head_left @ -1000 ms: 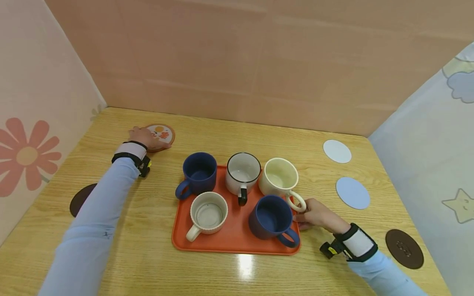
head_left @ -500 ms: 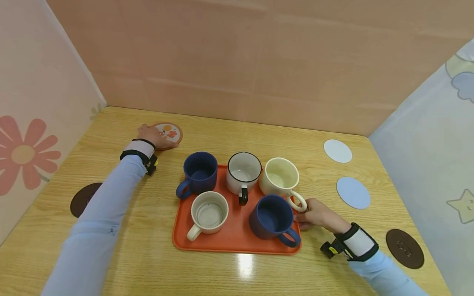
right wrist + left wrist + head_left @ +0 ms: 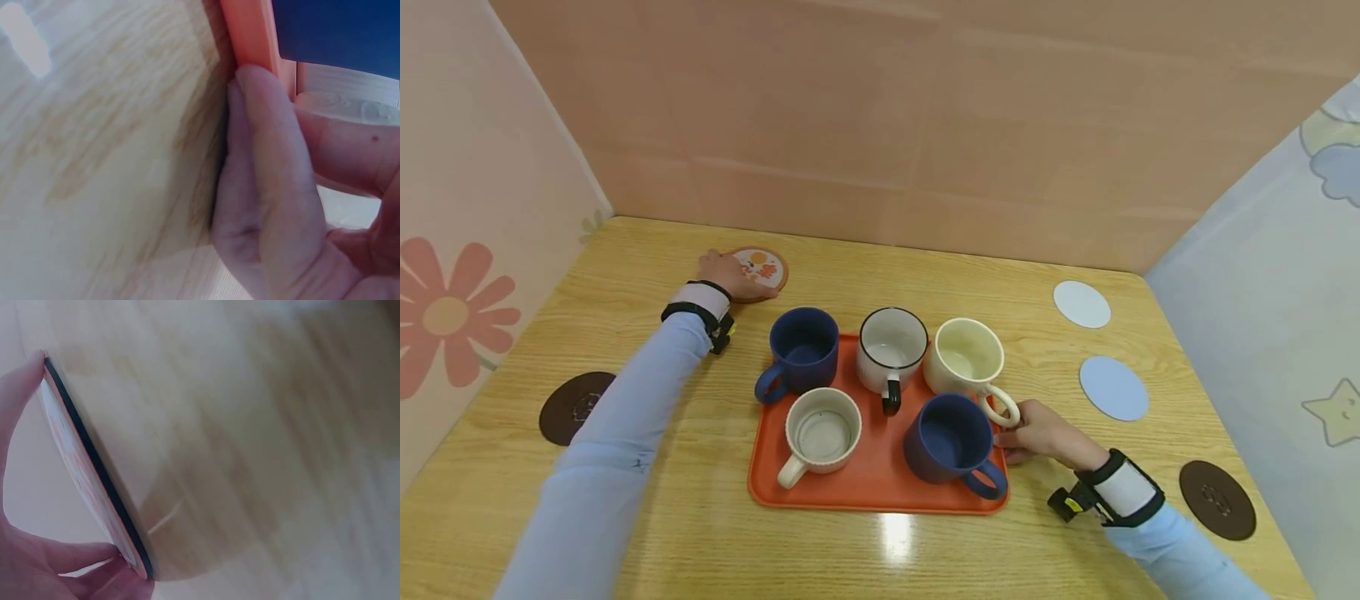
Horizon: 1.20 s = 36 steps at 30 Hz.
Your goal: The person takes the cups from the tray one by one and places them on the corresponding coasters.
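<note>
At the tabletop's (image 3: 700, 517) far left, the left hand (image 3: 736, 277) pinches a round coaster (image 3: 766, 271), thumb and fingers spread to opposite edges; the palm hides part of its printed face, and whether its dark underside touches the wood is unclear. The right hand (image 3: 1043, 435) grips the smooth orange tray's (image 3: 876, 479) right rim, its fingertips partly hidden. A ribbed off-white mug (image 3: 825, 429) stands near left on the tray. A blue sleeve (image 3: 625, 442) covers part of a brown disc (image 3: 567, 408).

The table (image 3: 700, 542) (wooden) carries coasters (image 3: 1115, 388), a tray (image 3: 872, 475).
</note>
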Available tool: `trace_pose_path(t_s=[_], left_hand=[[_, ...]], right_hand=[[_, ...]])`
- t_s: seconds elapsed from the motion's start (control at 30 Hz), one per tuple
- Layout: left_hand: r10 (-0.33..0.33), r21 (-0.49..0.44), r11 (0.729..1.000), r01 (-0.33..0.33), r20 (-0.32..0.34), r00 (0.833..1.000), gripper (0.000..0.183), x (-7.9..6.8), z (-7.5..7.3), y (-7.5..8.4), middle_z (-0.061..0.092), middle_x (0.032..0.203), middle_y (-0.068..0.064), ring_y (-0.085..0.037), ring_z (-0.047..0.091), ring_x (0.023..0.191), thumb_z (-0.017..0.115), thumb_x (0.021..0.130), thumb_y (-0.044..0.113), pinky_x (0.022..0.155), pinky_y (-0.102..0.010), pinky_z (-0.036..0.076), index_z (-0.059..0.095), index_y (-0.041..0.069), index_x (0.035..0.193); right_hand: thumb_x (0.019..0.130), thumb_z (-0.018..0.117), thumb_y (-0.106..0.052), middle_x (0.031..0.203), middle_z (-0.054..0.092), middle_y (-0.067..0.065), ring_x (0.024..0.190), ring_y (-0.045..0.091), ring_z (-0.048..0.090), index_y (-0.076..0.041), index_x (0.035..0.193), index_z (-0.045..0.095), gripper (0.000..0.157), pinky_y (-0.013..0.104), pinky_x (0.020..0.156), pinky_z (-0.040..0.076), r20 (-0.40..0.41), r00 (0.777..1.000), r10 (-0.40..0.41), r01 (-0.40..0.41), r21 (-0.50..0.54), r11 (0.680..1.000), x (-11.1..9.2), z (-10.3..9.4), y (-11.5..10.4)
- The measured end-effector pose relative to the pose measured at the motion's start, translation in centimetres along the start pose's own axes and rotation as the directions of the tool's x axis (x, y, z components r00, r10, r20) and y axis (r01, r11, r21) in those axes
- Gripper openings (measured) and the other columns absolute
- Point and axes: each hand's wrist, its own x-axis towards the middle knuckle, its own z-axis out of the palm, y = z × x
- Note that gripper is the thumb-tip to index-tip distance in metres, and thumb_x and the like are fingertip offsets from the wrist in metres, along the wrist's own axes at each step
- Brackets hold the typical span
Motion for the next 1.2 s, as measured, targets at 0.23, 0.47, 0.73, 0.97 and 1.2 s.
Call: trace_pose_path(t_s=[0.23,0.47,0.73,0.97,1.2], left_hand=[[0.098,0.014,0.995,-0.099,0.036,0.994,0.088,-1.1,-0.9,1.4,0.046,0.119,-0.032,-0.042,0.031,0.114,0.065,0.067,0.059,0.096,-0.051,0.026,0.052,-0.013,0.116],[0.125,-0.041,0.991,-0.124,0.035,0.991,0.089,-1.5,-1.1,2.1,0.042,0.12,-0.033,-0.041,0.031,0.113,0.07,0.067,0.053,0.097,-0.05,0.027,0.046,-0.016,0.118],[0.13,-0.03,0.991,-0.13,0.019,0.991,0.088,-1.2,-0.8,3.0,0.043,0.12,-0.031,-0.039,0.033,0.113,0.071,0.066,0.053,0.097,-0.047,0.027,0.048,-0.015,0.117],[0.152,-0.056,0.987,-0.151,0.02,0.988,0.091,-1.0,-0.7,3.9,0.037,0.127,-0.032,-0.04,0.03,0.118,0.072,0.066,0.051,0.1,-0.048,0.026,0.043,-0.016,0.121],[0.16,-0.033,0.987,-0.159,0.04,0.986,0.089,-1.0,-0.8,4.9,0.039,0.125,-0.032,-0.04,0.033,0.115,0.071,0.066,0.052,0.099,-0.047,0.028,0.047,-0.015,0.118]], right_hand=[[0.082,0.06,-0.001,0.08,0.061,0.008,0.072,0.021,0.064,0.009,0.094,0.052,0.018,0.034,0.064,0.055,0.01,1.0,-0.008,0.008,0.022,1.0,-0.1,-0.1,0.1],[0.082,0.059,0.0,0.08,0.061,0.008,0.072,0.02,0.064,0.01,0.096,0.052,0.019,0.034,0.063,0.055,0.006,1.0,0.003,-0.003,0.029,1.0,-0.2,0.0,0.1],[0.082,0.058,0.001,0.079,0.061,0.008,0.072,0.021,0.064,0.011,0.097,0.051,0.02,0.033,0.063,0.055,0.009,1.0,0.001,-0.001,0.031,1.0,-0.3,0.1,0.0],[0.082,0.059,0.0,0.079,0.061,0.007,0.072,0.02,0.064,0.009,0.093,0.052,0.016,0.034,0.063,0.055,0.002,1.0,0.002,-0.002,0.02,1.0,-0.3,0.1,0.1],[0.082,0.06,-0.002,0.079,0.061,0.008,0.072,0.02,0.064,0.008,0.09,0.053,0.015,0.034,0.063,0.055,-0.005,1.0,0.007,-0.007,0.011,1.0,-0.3,0.3,0.2]])
